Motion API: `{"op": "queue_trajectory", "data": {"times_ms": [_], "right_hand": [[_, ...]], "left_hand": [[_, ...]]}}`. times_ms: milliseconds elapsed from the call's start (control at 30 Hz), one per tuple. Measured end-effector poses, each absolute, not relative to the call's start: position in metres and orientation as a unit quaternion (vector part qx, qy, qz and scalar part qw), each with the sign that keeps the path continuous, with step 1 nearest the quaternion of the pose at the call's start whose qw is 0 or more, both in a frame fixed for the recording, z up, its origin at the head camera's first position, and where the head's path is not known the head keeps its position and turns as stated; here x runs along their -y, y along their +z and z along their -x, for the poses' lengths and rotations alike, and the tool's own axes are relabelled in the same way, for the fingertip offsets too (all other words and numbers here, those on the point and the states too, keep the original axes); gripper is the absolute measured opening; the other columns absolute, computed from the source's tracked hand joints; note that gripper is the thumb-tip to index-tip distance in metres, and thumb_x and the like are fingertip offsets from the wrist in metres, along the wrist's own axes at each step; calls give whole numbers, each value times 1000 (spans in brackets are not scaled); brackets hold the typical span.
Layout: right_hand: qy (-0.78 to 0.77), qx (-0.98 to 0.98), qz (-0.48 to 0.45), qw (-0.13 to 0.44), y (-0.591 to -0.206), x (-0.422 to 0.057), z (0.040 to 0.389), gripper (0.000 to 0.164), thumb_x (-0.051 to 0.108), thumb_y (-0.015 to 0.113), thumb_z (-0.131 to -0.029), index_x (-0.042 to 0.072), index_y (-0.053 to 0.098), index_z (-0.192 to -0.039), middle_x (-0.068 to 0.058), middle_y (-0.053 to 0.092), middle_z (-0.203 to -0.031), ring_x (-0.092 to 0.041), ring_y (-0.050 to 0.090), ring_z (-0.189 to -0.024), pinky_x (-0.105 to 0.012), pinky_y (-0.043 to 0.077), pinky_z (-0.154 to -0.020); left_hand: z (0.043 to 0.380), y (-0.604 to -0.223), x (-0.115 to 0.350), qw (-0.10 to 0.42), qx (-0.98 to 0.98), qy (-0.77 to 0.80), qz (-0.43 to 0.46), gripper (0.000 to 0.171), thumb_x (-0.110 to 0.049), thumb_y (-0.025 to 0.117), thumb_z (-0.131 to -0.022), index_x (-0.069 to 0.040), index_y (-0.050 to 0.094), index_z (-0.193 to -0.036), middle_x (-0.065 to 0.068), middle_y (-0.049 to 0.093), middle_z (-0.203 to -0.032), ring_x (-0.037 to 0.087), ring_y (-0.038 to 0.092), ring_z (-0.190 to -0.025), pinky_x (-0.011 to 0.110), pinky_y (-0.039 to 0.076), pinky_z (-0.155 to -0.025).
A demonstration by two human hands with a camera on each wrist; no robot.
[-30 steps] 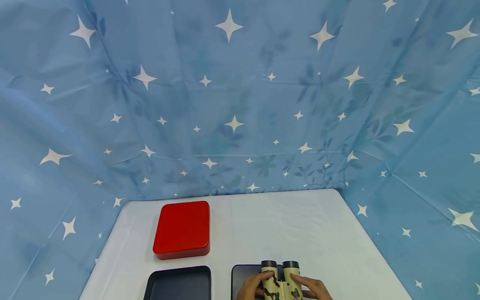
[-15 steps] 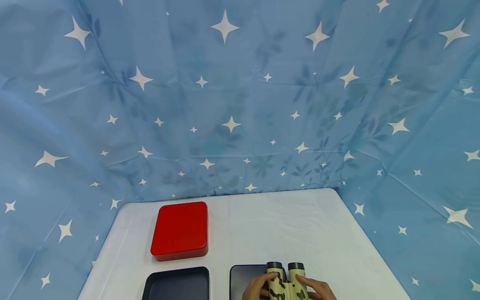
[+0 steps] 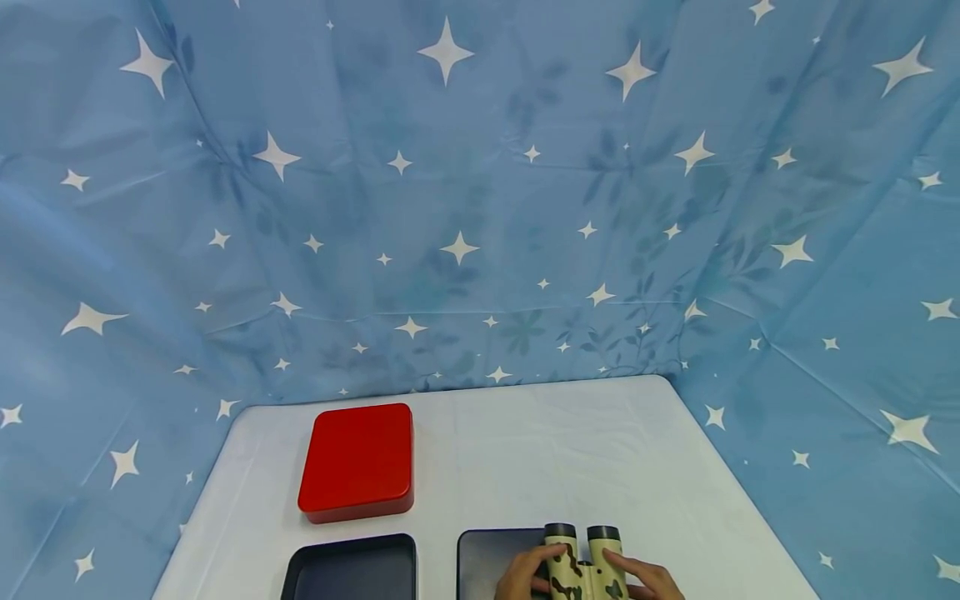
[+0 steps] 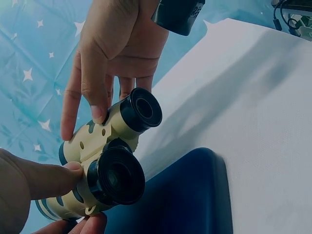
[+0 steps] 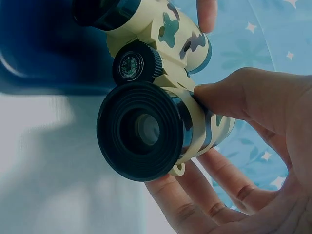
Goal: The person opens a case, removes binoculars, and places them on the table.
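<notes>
Both hands hold a pair of camouflage-patterned binoculars (image 3: 587, 575) over the right part of a dark tray (image 3: 480, 554). My left hand (image 3: 522, 575) grips one barrel, its thumb pressed on top and fingers underneath in the left wrist view. My right hand (image 3: 651, 578) grips the other barrel, its thumb (image 5: 219, 100) on top and fingers below. The black eyepieces (image 4: 146, 108) face back toward the wrist cameras. Between the barrels, the right wrist view shows a black wheel with a small compass (image 5: 130, 66). The lower part of the binoculars is cut off in the head view.
A second dark tray (image 3: 287, 579) stands to the left on the white table (image 3: 517, 458). Behind it lies a red box (image 3: 360, 458). A blue star-patterned curtain (image 3: 420, 208) surrounds the table's back and sides.
The binoculars and both hands have shifted to the right over the tray. The head view has turned slightly, so the table's things sit a little further left in it.
</notes>
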State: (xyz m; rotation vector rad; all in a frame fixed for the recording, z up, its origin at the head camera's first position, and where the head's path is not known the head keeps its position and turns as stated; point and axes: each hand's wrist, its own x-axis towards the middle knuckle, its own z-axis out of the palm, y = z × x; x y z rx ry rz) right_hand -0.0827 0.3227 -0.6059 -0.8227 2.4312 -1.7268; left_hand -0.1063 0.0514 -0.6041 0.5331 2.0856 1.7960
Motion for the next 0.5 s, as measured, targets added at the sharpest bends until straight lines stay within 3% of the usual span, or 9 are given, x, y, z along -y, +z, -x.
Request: {"op": "queue_trajectory", "data": {"times_ms": [267, 500], "right_hand": [[-565, -787, 244, 49, -602, -331, 76, 55, -11, 64, -88, -5, 49, -141, 16, 56, -141, 5, 52, -124, -28, 59, -83], [-553, -799, 232, 35, -608, -341, 71, 54, -9, 63, -90, -1, 50, -142, 17, 53, -143, 9, 48, -127, -28, 59, -84]], "left_hand": [[109, -610, -60, 193, -711, 646, -202, 63, -18, 84, -79, -25, 59, -136, 7, 54, -131, 0, 69, -87, 22, 55, -77], [117, -621, -68, 164, -682, 653, -285, 62, -7, 77, -83, -8, 53, -140, 26, 53, -132, 7, 72, -92, 20, 56, -78]]}}
